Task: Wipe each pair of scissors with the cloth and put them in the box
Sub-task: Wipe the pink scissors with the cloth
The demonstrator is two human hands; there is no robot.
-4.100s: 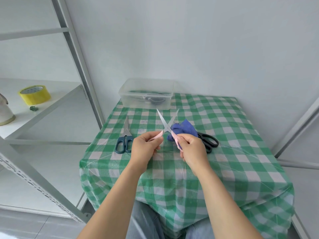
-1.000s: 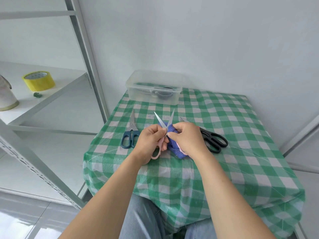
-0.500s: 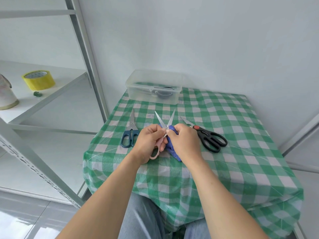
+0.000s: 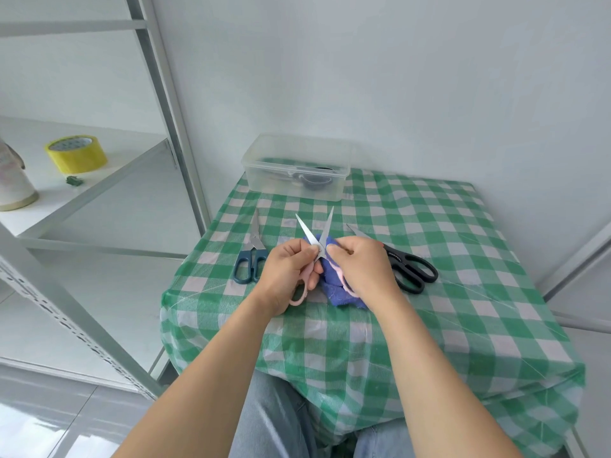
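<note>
1. The pink scissors (image 4: 325, 233) are held up over the checked tablecloth (image 4: 446, 259), on the near side of the clear box (image 4: 271, 183). Their blades are spread in a narrow V, with both tips pointing towards the box.
2. The left hand (image 4: 286, 271) grips one pink handle loop, its fingers curled and pinching near the pivot.
3. The right hand (image 4: 360, 271) is closed around the bunched blue cloth (image 4: 334, 289), and the other pink loop lies against the cloth. The fingertips press by the base of the right blade, though whether cloth actually covers the steel there I cannot tell.
4. The wipe looks unfinished, since the bare blades stand clear of the cloth.
5. The box lies straight beyond the hands against the wall, with its long side running left to right. The scissors' long axis therefore crosses it.
6. The left hand sits squarely in front of the box and holds the handle, so it is the better placed to carry the pair forward. The pair would likely need turning to lie along the box.
7. Something dark, probably another pair, already rests inside the box.
8. Blue-handled scissors (image 4: 250, 259) wait in front of the box's left end and black-handled scissors (image 4: 410, 269) off its right end.
</note>
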